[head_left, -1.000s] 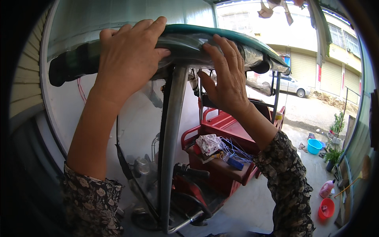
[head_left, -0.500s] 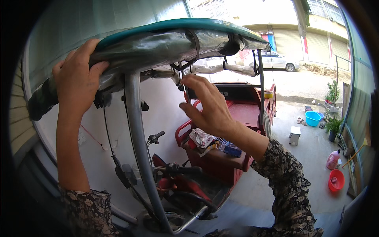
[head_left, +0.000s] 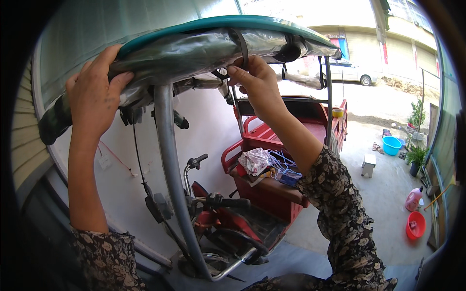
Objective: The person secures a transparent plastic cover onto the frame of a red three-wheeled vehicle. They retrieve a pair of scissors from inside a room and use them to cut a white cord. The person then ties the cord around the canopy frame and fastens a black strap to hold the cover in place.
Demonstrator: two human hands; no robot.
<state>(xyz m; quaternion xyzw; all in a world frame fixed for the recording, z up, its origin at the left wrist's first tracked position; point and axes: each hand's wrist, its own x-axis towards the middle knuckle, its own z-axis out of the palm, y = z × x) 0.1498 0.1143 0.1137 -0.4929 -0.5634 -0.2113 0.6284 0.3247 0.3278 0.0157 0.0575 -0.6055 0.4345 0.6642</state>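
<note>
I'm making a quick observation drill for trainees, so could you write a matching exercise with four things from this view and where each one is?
Things:
1. Patterned cloth
2. Left hand
3. White stool
4. Right hand

Places:
A. At the left part of the rolled plastic
B. Standing on the grey floor
C. Fingers at the black strap
D. Bunched up beside the pale blue hangers

Right pairs: 1-D, 2-A, 3-B, 4-C
</note>
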